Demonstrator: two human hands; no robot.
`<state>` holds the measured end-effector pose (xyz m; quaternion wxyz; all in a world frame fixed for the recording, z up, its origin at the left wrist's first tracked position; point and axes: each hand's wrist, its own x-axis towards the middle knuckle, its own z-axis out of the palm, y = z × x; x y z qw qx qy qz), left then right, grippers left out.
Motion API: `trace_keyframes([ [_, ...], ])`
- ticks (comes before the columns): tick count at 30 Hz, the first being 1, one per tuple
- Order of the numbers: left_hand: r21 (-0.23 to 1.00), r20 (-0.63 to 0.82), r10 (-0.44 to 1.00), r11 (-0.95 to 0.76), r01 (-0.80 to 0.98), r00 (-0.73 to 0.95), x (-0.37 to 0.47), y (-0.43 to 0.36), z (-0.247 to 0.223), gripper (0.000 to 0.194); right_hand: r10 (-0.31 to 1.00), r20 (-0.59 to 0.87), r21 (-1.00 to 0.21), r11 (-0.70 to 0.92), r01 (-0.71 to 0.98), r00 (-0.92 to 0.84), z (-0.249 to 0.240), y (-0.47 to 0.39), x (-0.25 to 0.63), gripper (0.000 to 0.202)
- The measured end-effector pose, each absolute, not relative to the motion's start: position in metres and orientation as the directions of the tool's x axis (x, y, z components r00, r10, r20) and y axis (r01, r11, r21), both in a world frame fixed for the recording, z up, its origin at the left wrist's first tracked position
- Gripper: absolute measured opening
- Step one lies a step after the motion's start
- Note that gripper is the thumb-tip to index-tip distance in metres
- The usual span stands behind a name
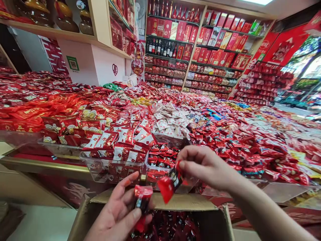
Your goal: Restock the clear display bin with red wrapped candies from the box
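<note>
My left hand [122, 207] is closed on a red and black wrapped candy [142, 199], held above an open cardboard box [185, 202]. Between the thumb and fingers of my right hand [198, 164] hangs a second red and black candy [173, 180], slightly blurred, pinched by one end of its wrapper. Inside the box lie many dark red wrapped candies [173, 224]. Just behind my right hand stands a clear plastic bin [156, 169] holding similar red and black candies. To its left is another clear bin [112, 167], heaped with red and white packets [122, 152].
A long display counter with a gold edge [75, 168] carries heaps of wrapped sweets. White packets [170, 120] are piled beyond the bins. Shelves of bottles and red boxes [173, 28] line the back wall. A white pillar [82, 63] rises at the left.
</note>
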<state>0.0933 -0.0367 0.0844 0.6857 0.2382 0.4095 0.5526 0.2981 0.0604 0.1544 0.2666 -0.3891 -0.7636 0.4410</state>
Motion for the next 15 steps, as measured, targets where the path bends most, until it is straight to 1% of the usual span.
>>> trace_keyframes([
  [3, 0.752, -0.246, 0.967, 0.237, -0.616, 0.071, 0.103, -0.033, 0.091, 0.049, 0.811, 0.051, -0.904, 0.285, 0.319, -0.582, 0.123, 0.036, 0.284, 0.009],
  [4, 0.748, -0.235, 0.969, 0.233, -0.621, 0.081, 0.106, -0.034, 0.09, 0.049, 0.818, 0.052, -0.914, 0.27, 0.303, -0.573, 0.113, 0.03, 0.279, 0.009],
  [6, 0.785, -0.206, 0.974, 0.219, -0.579, 0.089, 0.11, -0.037, 0.086, 0.058, 0.839, 0.04, -0.94, 0.216, 0.264, -0.543, 0.098, 0.023, 0.272, 0.011],
  [8, 0.853, -0.18, 0.981, 0.191, -0.485, 0.07, 0.114, -0.041, 0.081, 0.066, 0.846, 0.037, -0.952, 0.192, 0.239, -0.532, 0.09, 0.018, 0.27, 0.015],
  [10, 0.916, -0.147, 0.989, 0.142, -0.375, 0.014, 0.116, -0.043, 0.076, 0.071, 0.853, 0.057, -0.941, 0.219, 0.257, -0.519, 0.088, 0.016, 0.271, 0.018],
  [12, 0.948, -0.092, 0.995, 0.075, -0.31, -0.039, 0.117, -0.042, 0.071, 0.076, 0.869, 0.075, -0.928, 0.24, 0.285, -0.489, 0.088, 0.014, 0.274, 0.021],
  [13, 0.949, -0.076, 0.996, 0.058, -0.31, -0.047, 0.117, -0.041, 0.068, 0.075, 0.868, 0.065, -0.928, 0.234, 0.291, -0.492, 0.088, 0.013, 0.275, 0.023],
  [15, 0.927, -0.086, 0.996, 0.07, -0.369, -0.029, 0.117, -0.038, 0.062, 0.063, 0.84, 0.016, -0.942, 0.194, 0.273, -0.542, 0.086, 0.012, 0.274, 0.025],
])
